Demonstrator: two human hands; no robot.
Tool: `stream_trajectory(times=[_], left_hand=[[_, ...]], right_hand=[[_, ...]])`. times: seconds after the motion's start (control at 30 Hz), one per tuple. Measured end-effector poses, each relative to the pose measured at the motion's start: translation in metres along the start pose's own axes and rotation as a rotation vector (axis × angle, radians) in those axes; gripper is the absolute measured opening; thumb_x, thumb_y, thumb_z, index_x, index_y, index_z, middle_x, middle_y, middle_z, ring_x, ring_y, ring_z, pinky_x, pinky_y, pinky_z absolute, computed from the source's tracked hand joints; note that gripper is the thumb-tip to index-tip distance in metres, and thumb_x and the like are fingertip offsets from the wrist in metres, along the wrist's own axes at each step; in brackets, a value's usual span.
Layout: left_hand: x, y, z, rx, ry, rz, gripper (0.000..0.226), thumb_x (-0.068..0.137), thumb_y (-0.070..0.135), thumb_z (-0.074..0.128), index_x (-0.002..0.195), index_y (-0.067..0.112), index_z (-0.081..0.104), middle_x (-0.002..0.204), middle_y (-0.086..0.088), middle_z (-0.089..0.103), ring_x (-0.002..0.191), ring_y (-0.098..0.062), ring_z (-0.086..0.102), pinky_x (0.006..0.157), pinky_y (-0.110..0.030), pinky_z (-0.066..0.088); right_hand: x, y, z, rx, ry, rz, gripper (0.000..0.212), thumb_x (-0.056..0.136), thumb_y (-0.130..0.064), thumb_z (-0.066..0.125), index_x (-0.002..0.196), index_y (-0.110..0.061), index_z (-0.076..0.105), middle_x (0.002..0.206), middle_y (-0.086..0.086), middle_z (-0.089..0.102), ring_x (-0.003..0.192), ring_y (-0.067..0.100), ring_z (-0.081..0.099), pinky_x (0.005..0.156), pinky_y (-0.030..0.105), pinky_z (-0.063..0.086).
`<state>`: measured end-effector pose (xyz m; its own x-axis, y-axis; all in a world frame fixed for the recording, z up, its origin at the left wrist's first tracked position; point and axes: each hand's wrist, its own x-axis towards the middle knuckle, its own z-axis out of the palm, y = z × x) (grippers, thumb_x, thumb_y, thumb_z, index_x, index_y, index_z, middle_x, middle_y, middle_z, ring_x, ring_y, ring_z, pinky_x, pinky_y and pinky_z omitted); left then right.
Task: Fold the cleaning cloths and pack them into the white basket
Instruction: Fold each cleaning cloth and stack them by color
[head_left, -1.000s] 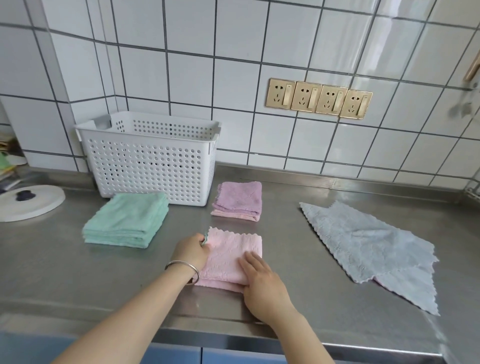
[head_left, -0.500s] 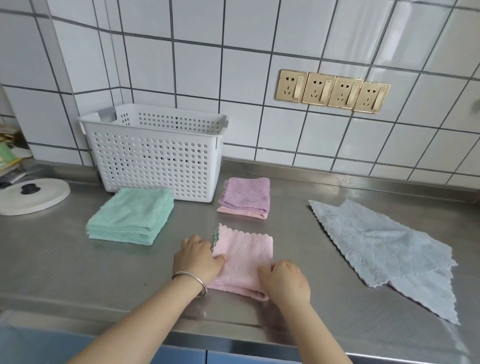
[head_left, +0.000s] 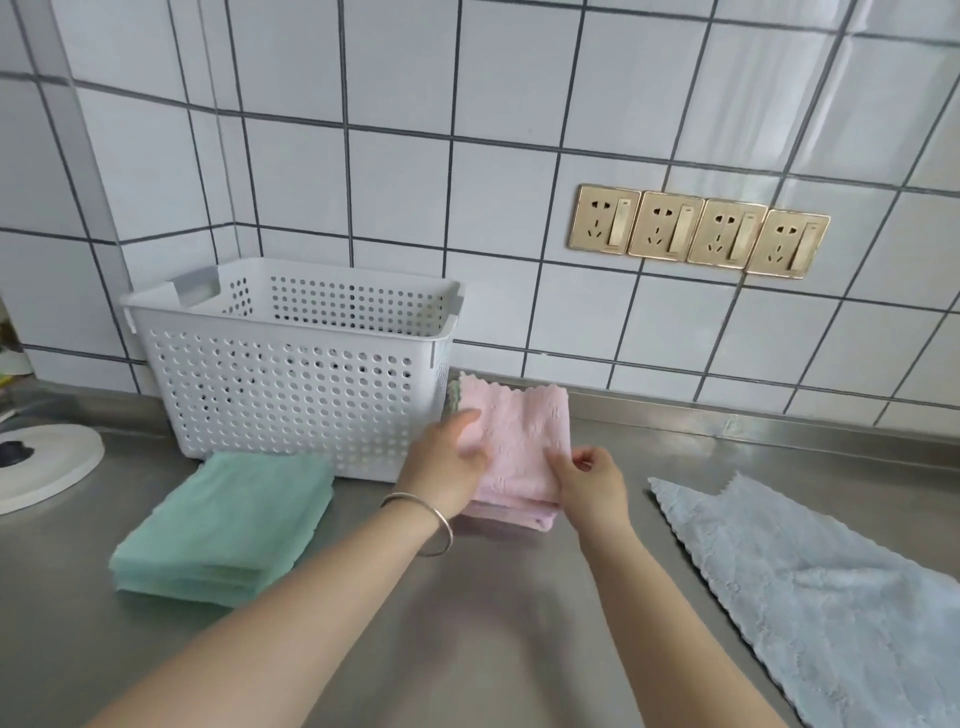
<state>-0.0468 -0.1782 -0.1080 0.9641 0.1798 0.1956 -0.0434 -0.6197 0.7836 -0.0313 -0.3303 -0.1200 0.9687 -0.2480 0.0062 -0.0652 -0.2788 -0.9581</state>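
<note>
A folded pink cloth (head_left: 519, 436) is held up, tilted, just right of the white basket (head_left: 291, 384). My left hand (head_left: 447, 462) grips its left edge and my right hand (head_left: 587, 478) pinches its lower right edge. Under it a folded pink-purple stack (head_left: 519, 515) lies on the steel counter, mostly hidden by the cloth and my hands. A stack of folded green cloths (head_left: 228, 525) lies in front of the basket. An unfolded grey-blue cloth (head_left: 810, 587) is spread out on the right. What lies inside the basket cannot be seen.
A white round lid (head_left: 47, 467) with a dark knob sits at the far left of the counter (head_left: 493, 623). Gold wall sockets (head_left: 696, 234) are on the tiled wall behind. The basket stands in the corner against the wall.
Both hands lifted the folded pink cloth off the counter front and carried it back over the purple stack beside the basket. The camera moved closer.
</note>
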Motion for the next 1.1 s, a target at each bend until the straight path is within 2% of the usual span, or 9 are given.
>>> stream_trajectory(times=[0.17, 0.5, 0.6, 0.7, 0.77, 0.83, 0.9, 1.0, 1.1], left_hand=[[0.045, -0.013, 0.021, 0.174, -0.063, -0.061, 0.05, 0.084, 0.028, 0.059, 0.131, 0.018, 0.048, 0.135, -0.012, 0.047, 0.123, -0.026, 0.046, 0.098, -0.026, 0.034], [0.063, -0.037, 0.04, 0.302, -0.165, -0.077, 0.059, 0.085, 0.038, 0.059, 0.138, 0.02, 0.041, 0.139, -0.008, 0.037, 0.127, -0.022, 0.042, 0.101, -0.022, 0.03], [0.065, -0.046, 0.048, 0.352, -0.16, -0.048, 0.057, 0.086, 0.04, 0.056, 0.136, 0.017, 0.041, 0.144, -0.007, 0.03, 0.131, -0.021, 0.037, 0.106, -0.025, 0.028], [0.062, -0.049, 0.053, 0.514, -0.127, 0.112, 0.052, 0.092, 0.04, 0.044, 0.135, 0.013, 0.037, 0.156, -0.004, 0.01, 0.139, -0.024, 0.02, 0.115, -0.031, 0.018], [0.062, -0.055, 0.056, 0.596, -0.125, 0.198, 0.052, 0.095, 0.039, 0.035, 0.139, 0.012, 0.032, 0.159, 0.002, -0.001, 0.142, -0.023, 0.012, 0.117, -0.033, 0.014], [0.063, -0.061, 0.058, 0.627, -0.152, 0.219, 0.055, 0.096, 0.04, 0.025, 0.144, 0.013, 0.025, 0.159, 0.002, 0.002, 0.144, -0.022, 0.008, 0.118, -0.033, 0.012], [0.065, -0.066, 0.06, 0.643, -0.181, 0.201, 0.064, 0.09, 0.046, 0.012, 0.145, 0.014, 0.022, 0.157, -0.001, 0.012, 0.144, -0.022, 0.011, 0.118, -0.032, 0.012], [0.073, -0.072, 0.06, 0.663, -0.269, 0.126, 0.068, 0.089, 0.052, 0.013, 0.147, 0.016, 0.017, 0.157, -0.002, 0.013, 0.145, -0.023, 0.008, 0.12, -0.035, 0.01], [0.081, -0.069, 0.055, 0.756, -0.347, 0.086, 0.101, 0.07, 0.081, -0.004, 0.148, 0.021, 0.015, 0.158, -0.001, 0.009, 0.147, -0.024, 0.001, 0.121, -0.038, 0.004]], right_hand=[[0.046, 0.011, 0.025, -0.044, -0.007, 0.092, 0.022, 0.088, -0.029, 0.056, 0.072, -0.018, 0.045, 0.07, -0.006, 0.05, 0.08, 0.021, 0.051, 0.057, 0.027, 0.034], [0.06, 0.034, 0.038, -0.102, 0.052, 0.076, 0.013, 0.088, -0.015, 0.048, 0.094, -0.004, 0.052, 0.073, -0.001, 0.052, 0.07, 0.018, 0.047, 0.051, 0.021, 0.033], [0.062, 0.041, 0.046, -0.161, 0.095, 0.057, 0.012, 0.088, -0.013, 0.045, 0.099, -0.008, 0.046, 0.094, 0.007, 0.057, 0.082, 0.028, 0.053, 0.064, 0.03, 0.038], [0.062, 0.045, 0.045, -0.59, 0.105, -0.164, 0.04, 0.089, -0.011, 0.042, 0.129, -0.016, 0.039, 0.129, 0.005, 0.042, 0.107, 0.031, 0.051, 0.078, 0.035, 0.041], [0.065, 0.046, 0.044, -0.896, 0.05, -0.384, 0.061, 0.089, -0.01, 0.038, 0.146, -0.021, 0.019, 0.153, 0.0, 0.02, 0.13, 0.025, 0.034, 0.098, 0.031, 0.036], [0.071, 0.046, 0.043, -1.012, -0.09, -0.422, 0.064, 0.091, -0.01, 0.03, 0.15, -0.024, 0.009, 0.159, -0.009, -0.003, 0.145, 0.02, 0.007, 0.116, 0.031, 0.018], [0.076, 0.051, 0.041, -0.994, -0.202, -0.349, 0.059, 0.094, -0.012, 0.024, 0.15, -0.026, 0.009, 0.159, -0.011, -0.006, 0.147, 0.016, -0.002, 0.119, 0.035, 0.009], [0.082, 0.054, 0.036, -0.865, -0.319, -0.274, 0.052, 0.098, -0.019, 0.021, 0.149, -0.028, 0.014, 0.159, -0.011, 0.002, 0.147, 0.017, 0.005, 0.118, 0.036, 0.014], [0.073, 0.047, 0.02, -0.785, -0.322, -0.305, 0.05, 0.097, -0.023, 0.032, 0.146, -0.024, 0.024, 0.156, -0.005, 0.02, 0.143, 0.02, 0.018, 0.114, 0.034, 0.022]])
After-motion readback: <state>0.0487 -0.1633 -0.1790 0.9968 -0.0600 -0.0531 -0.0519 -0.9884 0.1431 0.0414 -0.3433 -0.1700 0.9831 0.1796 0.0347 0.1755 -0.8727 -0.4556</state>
